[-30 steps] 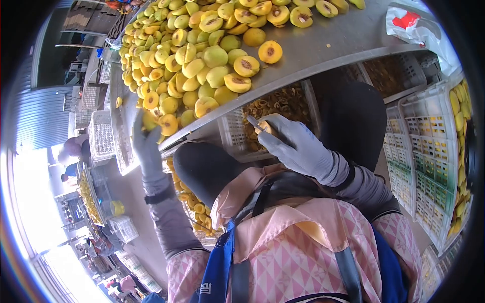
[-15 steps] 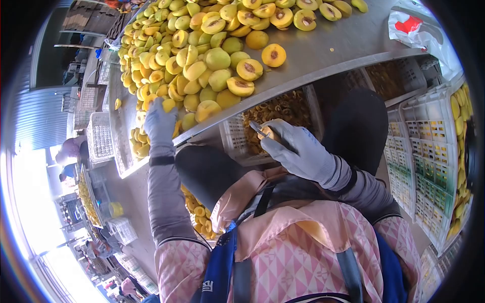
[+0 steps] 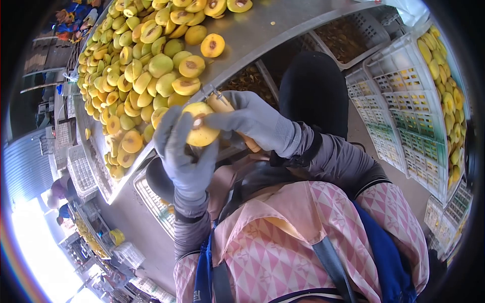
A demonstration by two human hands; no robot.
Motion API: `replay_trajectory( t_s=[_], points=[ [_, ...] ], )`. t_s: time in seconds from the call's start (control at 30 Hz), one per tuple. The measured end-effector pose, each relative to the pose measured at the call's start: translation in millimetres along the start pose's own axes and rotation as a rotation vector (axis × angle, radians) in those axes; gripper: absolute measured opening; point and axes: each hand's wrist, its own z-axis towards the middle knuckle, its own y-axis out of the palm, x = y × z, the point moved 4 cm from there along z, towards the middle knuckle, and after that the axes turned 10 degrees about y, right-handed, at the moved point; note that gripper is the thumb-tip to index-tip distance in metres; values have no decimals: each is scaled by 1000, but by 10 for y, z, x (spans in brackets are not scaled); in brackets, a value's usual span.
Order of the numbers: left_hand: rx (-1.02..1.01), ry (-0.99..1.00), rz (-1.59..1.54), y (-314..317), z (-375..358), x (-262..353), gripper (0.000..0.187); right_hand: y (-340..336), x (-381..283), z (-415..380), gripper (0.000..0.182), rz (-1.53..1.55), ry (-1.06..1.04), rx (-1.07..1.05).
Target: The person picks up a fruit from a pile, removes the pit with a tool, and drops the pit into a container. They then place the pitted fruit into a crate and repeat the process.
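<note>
In front of my body, my left hand (image 3: 187, 151) in a grey glove holds a halved yellow fruit (image 3: 201, 132), its cut face and pit turned up. My right hand (image 3: 255, 121), gloved too, grips a tool with a tan handle (image 3: 248, 141) and a metal end near the fruit; a thumb or finger touches the cut face. Another orange-yellow piece (image 3: 219, 102) sits at the tool's metal end. Just beyond both hands, a heap of halved yellow-green fruit (image 3: 136, 76) covers the left part of the metal table (image 3: 273, 35).
White crates of fruit (image 3: 411, 106) stand stacked at the right. Below the table edge are crates of dark pieces (image 3: 348, 38). A white crate (image 3: 151, 194) is on the floor by my left knee. Far left, another worker (image 3: 60, 189) is at a fruit-covered table.
My left hand has come back from the heap to my right hand, now with a halved fruit. The view has turned, so the table and heap appear further left and higher.
</note>
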Motion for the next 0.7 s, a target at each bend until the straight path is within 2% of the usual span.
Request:
replay_trajectory(
  t_s=[0.07, 0.1, 0.17, 0.23, 0.3, 0.33, 0.4, 0.43, 0.5, 0.53, 0.63, 0.7],
  points=[
    [-45, -256, -244, 7, 68, -41, 68, -31, -33, -44, 30, -6, -21, 2],
    [-39, -438, -465, 1, 29, -161, 66, -24, -21, -42, 32, -75, -54, 15],
    [-88, -563, -509, -14, -142, -290, 60, 14, 75, 15, 36, -216, -112, 20],
    [-216, -436, -175, 55, -394, -416, 57, -18, 170, 44, 39, -634, -456, 225],
    [-100, -593, -276, 119, -425, -457, 55, -29, 173, -44, 41, -928, -750, 402],
    [-32, -668, -326, 154, -393, -444, 56, -19, 153, -87, 38, -924, -765, 398],
    [491, -974, -1006, 252, -262, -380, 50, 59, 97, -155, 32, -909, -795, 378],
    [441, -844, -1033, 233, -91, -246, 45, 77, 154, -133, 28, -973, -780, 370],
    [285, -642, -628, 202, -35, -184, 45, 89, 281, -92, 22, -1101, -745, 363],
    [205, -537, -432, 206, -5, -148, 45, 93, 276, -93, 21, -1067, -771, 362],
    [281, -590, -473, 248, -43, -138, 43, 104, 258, -65, 19, -1010, -789, 357],
    [233, -500, -320, 250, -39, -108, 43, 76, 300, -19, 20, -1025, -726, 345]
  ],
)
